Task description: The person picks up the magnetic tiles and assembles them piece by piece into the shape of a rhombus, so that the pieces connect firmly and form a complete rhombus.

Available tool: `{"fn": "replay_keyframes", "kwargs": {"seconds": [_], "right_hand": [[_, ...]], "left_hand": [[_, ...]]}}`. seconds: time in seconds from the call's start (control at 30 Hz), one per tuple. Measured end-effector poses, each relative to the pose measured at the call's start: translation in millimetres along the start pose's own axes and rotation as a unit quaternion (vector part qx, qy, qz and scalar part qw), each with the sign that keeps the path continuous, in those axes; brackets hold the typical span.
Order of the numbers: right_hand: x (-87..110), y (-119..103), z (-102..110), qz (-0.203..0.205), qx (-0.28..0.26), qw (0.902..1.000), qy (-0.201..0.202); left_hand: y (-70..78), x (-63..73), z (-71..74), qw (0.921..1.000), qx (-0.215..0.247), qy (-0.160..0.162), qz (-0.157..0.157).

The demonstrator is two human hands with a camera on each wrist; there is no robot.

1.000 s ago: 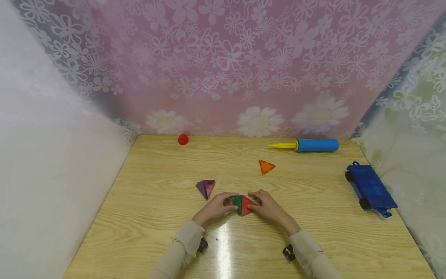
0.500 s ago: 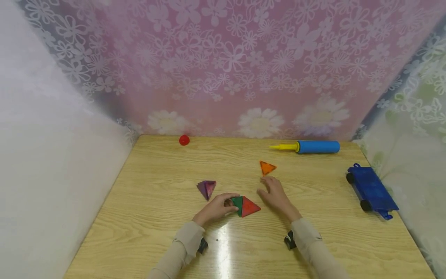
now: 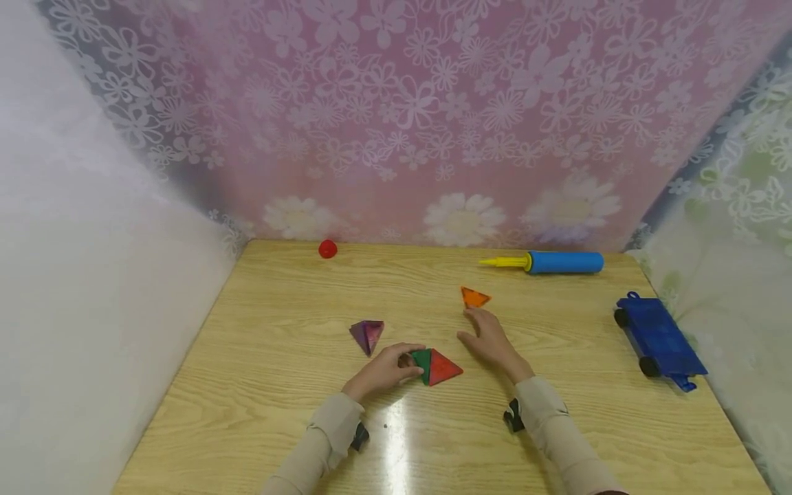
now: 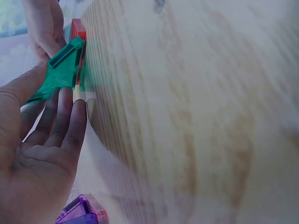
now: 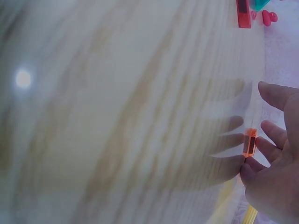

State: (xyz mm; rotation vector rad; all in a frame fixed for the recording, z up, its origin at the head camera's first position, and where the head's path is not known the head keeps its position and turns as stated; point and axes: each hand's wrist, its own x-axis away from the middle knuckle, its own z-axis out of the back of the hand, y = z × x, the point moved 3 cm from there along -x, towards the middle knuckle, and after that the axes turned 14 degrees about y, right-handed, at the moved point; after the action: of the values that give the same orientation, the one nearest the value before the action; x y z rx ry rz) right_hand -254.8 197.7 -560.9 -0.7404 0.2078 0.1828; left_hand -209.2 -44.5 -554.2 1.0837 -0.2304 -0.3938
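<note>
My left hand (image 3: 385, 371) pinches a green triangular magnetic tile (image 4: 63, 70) between thumb and fingers. In the left wrist view the green tile leans up from the table, its edge right at the red triangular tile (image 3: 443, 367), which lies flat. An orange triangular tile (image 3: 474, 297) lies further back. My right hand (image 3: 491, 338) reaches toward it with fingers loosely extended, fingertips at its near corner. In the right wrist view the fingers are spread beside the orange tile (image 5: 250, 142), nothing gripped. Left of the left hand sits a purple and pink pair of joined tiles (image 3: 367, 336).
A blue hand pump with yellow nozzle (image 3: 564, 262) lies at the back right. Near the right edge of the wooden table (image 3: 260, 412) stands a blue toy wagon base (image 3: 661, 338) with black wheels. A small red round piece (image 3: 328, 249) is at the back left.
My right hand has let go of the red tile and moved back to the orange tile. The left hand stays in place on the green tile.
</note>
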Motion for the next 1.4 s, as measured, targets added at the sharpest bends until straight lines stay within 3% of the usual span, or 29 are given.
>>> {"fn": "replay_keyframes", "kwargs": {"seconds": [0.33, 0.7, 0.73, 1.0, 1.23, 1.4], "right_hand": [[16.7, -6, 2, 0.019, -0.027, 0.9995, 0.004], [41.5, -13, 4, 0.010, -0.036, 0.9992, -0.010], [43.0, -13, 4, 0.010, -0.038, 0.9992, -0.010], [55.0, -19, 6, 0.024, -0.045, 0.9987, 0.003], [46.0, -15, 10, -0.023, -0.069, 0.9972, 0.021], [31.8, -2, 11, -0.031, -0.045, 0.9975, 0.044]], "left_hand": [[-0.8, -1.4, -0.9, 1.0000, -0.005, 0.000, -0.005], [-3.3, -1.6, -0.7, 1.0000, -0.007, 0.001, -0.006], [1.9, 0.0, 0.6, 1.0000, -0.004, 0.002, -0.007], [-1.2, -2.7, 0.1, 1.0000, -0.001, 0.009, -0.003], [1.0, -1.6, 0.2, 0.9999, 0.004, 0.011, -0.002], [-0.8, -2.3, -1.6, 0.9999, 0.002, 0.011, -0.006]]}}
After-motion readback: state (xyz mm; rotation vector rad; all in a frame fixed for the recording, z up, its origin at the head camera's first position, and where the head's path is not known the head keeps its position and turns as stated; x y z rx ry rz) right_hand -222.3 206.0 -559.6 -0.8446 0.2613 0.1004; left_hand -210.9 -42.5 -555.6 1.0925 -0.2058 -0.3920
